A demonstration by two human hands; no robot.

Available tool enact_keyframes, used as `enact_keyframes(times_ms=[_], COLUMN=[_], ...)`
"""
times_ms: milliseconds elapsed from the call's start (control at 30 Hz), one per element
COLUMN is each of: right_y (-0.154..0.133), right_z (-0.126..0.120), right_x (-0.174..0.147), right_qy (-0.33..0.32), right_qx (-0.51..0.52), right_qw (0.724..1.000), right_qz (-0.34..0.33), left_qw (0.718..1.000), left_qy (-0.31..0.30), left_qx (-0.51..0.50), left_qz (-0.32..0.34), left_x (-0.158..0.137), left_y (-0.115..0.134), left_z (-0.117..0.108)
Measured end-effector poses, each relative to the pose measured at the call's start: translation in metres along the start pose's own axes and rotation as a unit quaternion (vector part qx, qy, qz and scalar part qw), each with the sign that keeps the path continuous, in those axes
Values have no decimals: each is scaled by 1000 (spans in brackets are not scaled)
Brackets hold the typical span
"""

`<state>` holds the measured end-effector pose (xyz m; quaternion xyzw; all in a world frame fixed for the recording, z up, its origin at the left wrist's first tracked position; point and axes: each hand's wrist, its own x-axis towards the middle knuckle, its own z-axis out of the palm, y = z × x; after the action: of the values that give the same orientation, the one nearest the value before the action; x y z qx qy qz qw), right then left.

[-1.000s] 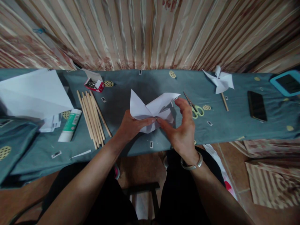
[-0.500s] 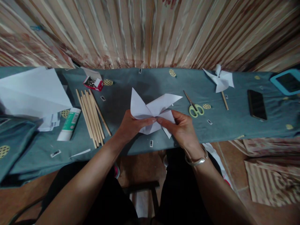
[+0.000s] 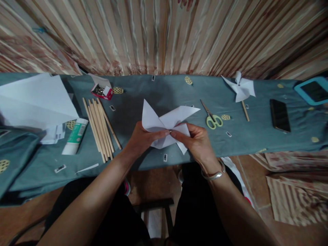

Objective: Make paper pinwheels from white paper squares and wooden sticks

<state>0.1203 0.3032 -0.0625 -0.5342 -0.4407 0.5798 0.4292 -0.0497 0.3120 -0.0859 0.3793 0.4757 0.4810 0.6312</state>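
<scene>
A white paper pinwheel (image 3: 174,116) is held just above the near edge of the cloth-covered table, its curved blades spread out. My left hand (image 3: 143,138) grips it from the left, thumb pressed at the centre. From the right, my right hand (image 3: 198,138) pinches it with the thumb at the same spot. Between the two thumb tips shows a small shiny metal bit (image 3: 170,132), perhaps a pin head. Fingers under the paper are hidden. Scissors (image 3: 212,119) with green handles lie to the right of my right hand.
Left of my hands lie several wooden sticks (image 3: 100,131), a glue stick (image 3: 75,136), a red box of metal pins (image 3: 101,90) and white paper sheets (image 3: 36,100). To the right are a finished-looking pinwheel (image 3: 242,89), a black phone (image 3: 280,115) and a blue-framed device (image 3: 314,90).
The pinwheel has tilted and dipped slightly towards me. A small shiny bit now shows between my thumbs, which have parted a little. Both hands keep their grip.
</scene>
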Motion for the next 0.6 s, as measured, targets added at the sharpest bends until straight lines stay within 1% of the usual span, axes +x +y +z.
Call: enact_keyframes(times_ms=[367, 600], right_y=[1, -1], right_z=[3, 5], right_x=[2, 0], right_qy=[-9, 4], right_qx=[8, -9], right_qw=[1000, 1000], right_qz=[0, -5], left_qw=[1000, 1000], left_qy=[8, 11], left_qx=[13, 26], left_qz=[4, 7], left_x=[-2, -4], left_y=[7, 8], left_z=[0, -2])
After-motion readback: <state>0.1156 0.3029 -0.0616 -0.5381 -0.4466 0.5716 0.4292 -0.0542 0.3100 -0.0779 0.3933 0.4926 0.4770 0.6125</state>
